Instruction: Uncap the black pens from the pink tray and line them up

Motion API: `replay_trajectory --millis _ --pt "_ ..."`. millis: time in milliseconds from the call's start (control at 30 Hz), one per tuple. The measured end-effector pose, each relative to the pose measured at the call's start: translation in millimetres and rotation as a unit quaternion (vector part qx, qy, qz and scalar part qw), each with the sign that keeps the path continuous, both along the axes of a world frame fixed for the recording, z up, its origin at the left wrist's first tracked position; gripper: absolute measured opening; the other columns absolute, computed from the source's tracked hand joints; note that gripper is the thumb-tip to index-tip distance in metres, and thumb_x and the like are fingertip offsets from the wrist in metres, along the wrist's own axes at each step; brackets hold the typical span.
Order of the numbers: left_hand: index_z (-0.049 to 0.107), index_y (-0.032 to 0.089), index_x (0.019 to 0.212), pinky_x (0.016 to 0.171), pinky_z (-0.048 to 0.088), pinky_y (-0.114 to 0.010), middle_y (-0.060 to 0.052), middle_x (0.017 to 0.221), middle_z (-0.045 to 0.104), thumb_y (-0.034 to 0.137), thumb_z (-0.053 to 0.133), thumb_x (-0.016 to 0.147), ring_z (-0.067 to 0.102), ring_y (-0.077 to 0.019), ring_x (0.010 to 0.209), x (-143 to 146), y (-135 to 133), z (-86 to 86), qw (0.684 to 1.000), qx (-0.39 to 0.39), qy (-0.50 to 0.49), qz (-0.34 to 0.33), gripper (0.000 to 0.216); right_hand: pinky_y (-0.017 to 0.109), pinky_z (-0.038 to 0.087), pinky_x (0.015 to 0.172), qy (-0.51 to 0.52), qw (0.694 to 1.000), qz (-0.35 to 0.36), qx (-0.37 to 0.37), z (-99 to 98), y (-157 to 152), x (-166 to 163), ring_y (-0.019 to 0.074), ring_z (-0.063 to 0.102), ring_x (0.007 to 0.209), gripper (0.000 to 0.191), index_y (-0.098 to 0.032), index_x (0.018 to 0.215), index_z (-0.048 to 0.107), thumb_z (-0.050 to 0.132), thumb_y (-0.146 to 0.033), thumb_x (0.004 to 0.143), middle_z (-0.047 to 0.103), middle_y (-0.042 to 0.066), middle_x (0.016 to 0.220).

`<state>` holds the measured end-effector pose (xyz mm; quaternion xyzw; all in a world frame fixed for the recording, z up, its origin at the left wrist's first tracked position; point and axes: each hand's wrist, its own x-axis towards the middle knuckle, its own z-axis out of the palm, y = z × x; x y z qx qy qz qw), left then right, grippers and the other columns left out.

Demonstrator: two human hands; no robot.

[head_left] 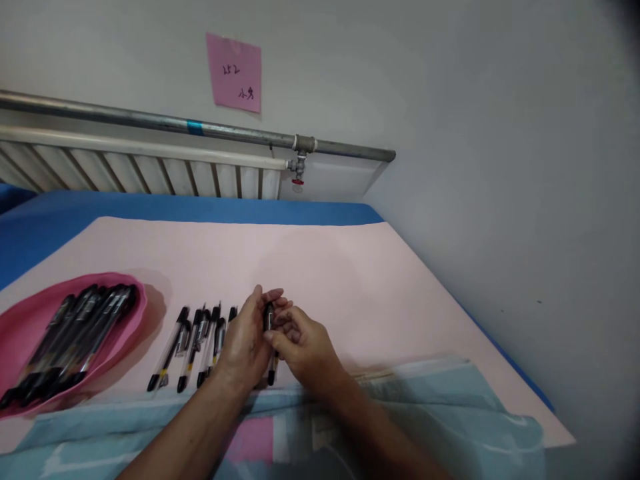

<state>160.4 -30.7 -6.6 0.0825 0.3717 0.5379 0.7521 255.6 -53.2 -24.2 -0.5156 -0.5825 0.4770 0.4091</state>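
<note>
A black-capped pen (269, 317) stands between my two hands. My left hand (246, 337) is curled around its left side, thumb up and fingers behind it. From the right, my right hand (305, 343) closes on the same pen with thumb and fingertips. A black pen end (271, 378) shows below the hands; whether it belongs to the held pen I cannot tell. Just left of my left hand, several clear-barrelled pens with black ends (189, 353) lie side by side, with loose black caps (183, 337) among them. My left hand partly hides that row.
A pink oval dish (141, 313) heaped with black pens (83, 333) stands at the left. The pink tabletop (350, 267) has a blue border (225, 210). Light-blue cloth (440, 400) covers the near edge. Behind are a radiator (150, 170), a pipe (140, 120) and a grey wall.
</note>
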Motion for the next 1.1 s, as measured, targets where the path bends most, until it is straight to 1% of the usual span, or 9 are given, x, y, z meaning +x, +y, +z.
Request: replay_trajectory --millis 100,200,300,433,500,600,733,867,1100 --pt "0.061 0.013 0.084 0.068 0.05 -0.031 -0.009 0.083 0.062 0.036 0.044 0.083 0.061 -0.0181 0.077 4 -3 -5.3 0.999 0.027 0.006 -0.017 0.028 0.02 0.041 0.054 0.029 0.999 -0.009 -0.024 -3.9 5 1 0.009 0.05 0.06 0.015 -0.019 0.08 0.05 0.055 -0.018 0.067 0.052 -0.003 0.07" --pt "0.062 0.013 0.089 0.076 0.048 -0.032 -0.01 0.092 0.063 0.039 0.046 0.081 0.06 -0.0196 0.086 6 -4 -5.4 0.997 0.057 0.024 -0.045 0.031 0.019 0.038 0.045 0.064 0.994 -0.015 -0.083 -7.0 10 6 0.0078 0.047 0.049 0.021 -0.02 0.085 0.049 0.053 -0.017 0.066 0.049 -0.006 0.06" --pt "0.063 0.013 0.089 0.085 0.043 -0.032 -0.011 0.099 0.063 0.041 0.047 0.081 0.057 -0.0203 0.096 -2 0 -0.2 0.994 0.086 0.057 -0.036 0.033 0.018 0.034 0.041 0.029 0.993 -0.021 -0.108 -9.2 14 15 0.0075 0.044 0.042 0.024 -0.02 0.09 0.049 0.053 -0.019 0.067 0.048 -0.008 0.054" --pt "0.062 0.013 0.089 0.088 0.04 -0.033 -0.01 0.099 0.063 0.041 0.047 0.08 0.056 -0.0202 0.099 -26 14 4.0 0.989 0.1 0.102 0.041 0.033 0.02 0.036 0.049 -0.129 0.988 -0.045 -0.067 -12.0 15 26 0.0094 0.049 0.051 0.035 -0.022 0.1 0.05 0.056 -0.018 0.066 0.052 -0.006 0.059" --pt "0.062 0.013 0.088 0.085 0.042 -0.033 -0.01 0.095 0.064 0.04 0.048 0.08 0.057 -0.0196 0.095 -35 19 3.7 0.99 0.086 0.103 0.052 0.032 0.02 0.035 0.052 -0.205 0.977 -0.035 -0.045 -14.3 15 28 0.0104 0.05 0.054 0.038 -0.022 0.103 0.051 0.056 -0.017 0.066 0.053 -0.005 0.06" --pt "0.061 0.012 0.088 0.081 0.044 -0.032 -0.01 0.092 0.064 0.037 0.048 0.08 0.059 -0.0195 0.09 -39 21 2.8 0.991 0.073 0.1 0.045 0.03 0.021 0.034 0.054 -0.274 0.962 -0.013 -0.003 -18.7 15 27 0.0113 0.051 0.057 0.038 -0.021 0.106 0.05 0.054 -0.016 0.068 0.056 -0.004 0.062" --pt "0.061 0.011 0.088 0.077 0.046 -0.032 -0.011 0.09 0.064 0.036 0.048 0.08 0.06 -0.0197 0.086 -36 18 3.4 0.992 0.081 0.095 0.031 0.03 0.021 0.032 0.054 -0.308 0.951 0.011 0.033 -21.3 13 25 0.012 0.05 0.058 0.034 -0.019 0.108 0.049 0.052 -0.021 0.075 0.058 -0.002 0.065" --pt "0.061 0.01 0.087 0.073 0.047 -0.029 -0.01 0.088 0.063 0.034 0.046 0.081 0.06 -0.018 0.083 -38 19 5.6 0.992 0.075 0.094 0.033 0.028 0.021 0.031 0.054 -0.318 0.947 0.024 0.048 -16.3 12 28 0.0125 0.05 0.058 0.025 -0.016 0.103 0.051 0.047 -0.025 0.08 0.06 0.001 0.066" --pt "0.061 0.01 0.084 0.069 0.048 -0.029 -0.009 0.086 0.062 0.033 0.045 0.081 0.06 -0.0174 0.081 -45 22 10.9 0.99 0.072 0.11 0.06 0.028 0.021 0.031 0.056 -0.341 0.938 0.046 0.041 -9.3 12 32 0.0121 0.05 0.059 0.02 -0.015 0.09 0.06 0.047 -0.015 0.074 0.061 0.002 0.067"
